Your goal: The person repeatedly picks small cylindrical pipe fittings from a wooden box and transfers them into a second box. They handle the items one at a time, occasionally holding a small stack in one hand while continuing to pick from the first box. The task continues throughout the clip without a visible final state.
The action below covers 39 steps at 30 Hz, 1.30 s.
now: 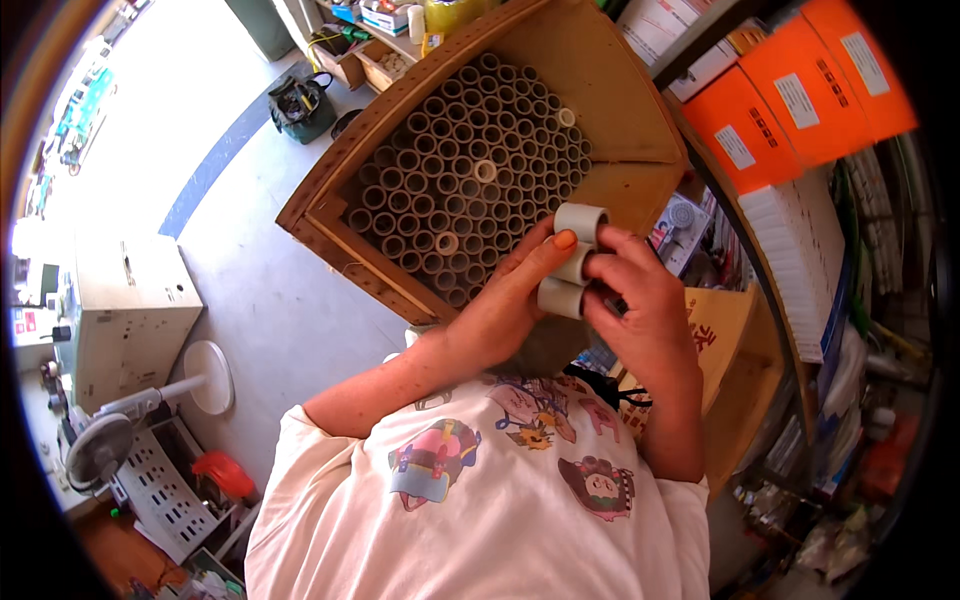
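Note:
Three short grey plastic pipe couplings (571, 264) are held in a row between my two hands, just off the near right side of a big brown box (590, 40). My left hand (510, 300) is closed on them from the left, its thumb lying over the middle one. From the right, the curled fingers of my right hand (645, 305) meet their open ends; some fingertips seem to reach inside. Inside the box, many like couplings (430, 185) stand on end in tight rows, a few of them paler. My left fingers below the couplings are partly hidden.
Orange cartons (790, 95) are stacked at the upper right above white packs. A yellowish carton (725, 330) stands right of my right arm. At the left are a pale cabinet (130, 300) and a fan (100, 450). A dark bag (302, 105) sits on the floor behind.

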### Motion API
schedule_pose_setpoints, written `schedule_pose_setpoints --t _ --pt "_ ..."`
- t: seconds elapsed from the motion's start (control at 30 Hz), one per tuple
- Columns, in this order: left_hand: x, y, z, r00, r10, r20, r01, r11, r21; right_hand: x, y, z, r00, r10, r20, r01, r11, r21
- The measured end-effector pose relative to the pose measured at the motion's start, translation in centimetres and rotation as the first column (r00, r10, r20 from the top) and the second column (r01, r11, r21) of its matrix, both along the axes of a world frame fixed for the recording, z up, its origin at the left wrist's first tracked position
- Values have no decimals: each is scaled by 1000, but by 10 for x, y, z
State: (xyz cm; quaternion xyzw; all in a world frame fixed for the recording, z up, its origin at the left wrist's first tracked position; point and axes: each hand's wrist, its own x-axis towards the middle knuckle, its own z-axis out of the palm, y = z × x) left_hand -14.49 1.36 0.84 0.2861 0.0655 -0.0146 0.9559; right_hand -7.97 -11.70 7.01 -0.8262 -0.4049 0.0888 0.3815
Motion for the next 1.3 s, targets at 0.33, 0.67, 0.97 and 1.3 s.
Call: schedule_pose_setpoints --t 0.33,0.67,0.97,1.3 --pt "-6 6 0 993 -40 -108 36 999 -30 10 2 7 984 129 -124 -133 991 -26" --pt "-5 6 2 989 -11 -145 -3 996 -92 20 9 10 975 153 -160 -146 988 55" --pt "-5 7 0 994 3 -107 -14 995 -102 21 14 13 988 117 -105 -117 993 7" --pt "-5 8 -1 997 38 -68 -43 997 -70 16 17 2 990 -15 -139 31 993 113"
